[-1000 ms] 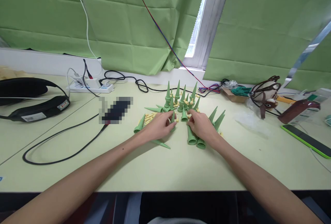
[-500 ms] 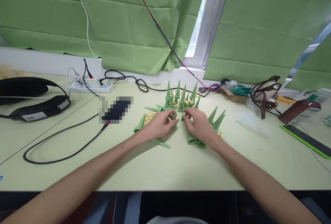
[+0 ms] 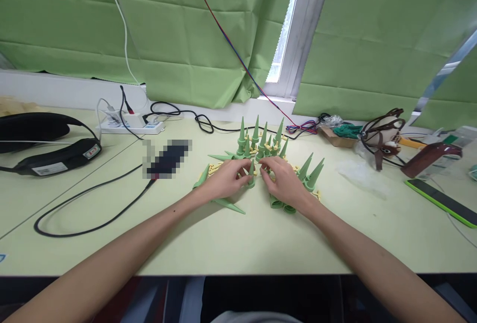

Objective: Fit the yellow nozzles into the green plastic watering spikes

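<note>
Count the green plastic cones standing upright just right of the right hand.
2. One green plastic cone stands beside the right hand; the second cone stands just right of it. Others may be hidden behind the hand.

Pale green table (image 3: 231, 243), one seam line running across its left part. Far centre: cluster of green cones (image 3: 261, 139) standing upright, tips up. Nearer: more cones lying flat (image 3: 229, 205), small yellow pieces (image 3: 213, 168) scattered beside them. Far left: white power strip (image 3: 128, 125); black neckband device (image 3: 55, 159); a black cable (image 3: 85, 199) looping near me. Right: clear plastic bag (image 3: 357, 171), cardboard tray (image 3: 337, 139), green-cased phone (image 3: 441, 201) at the edge.
</note>
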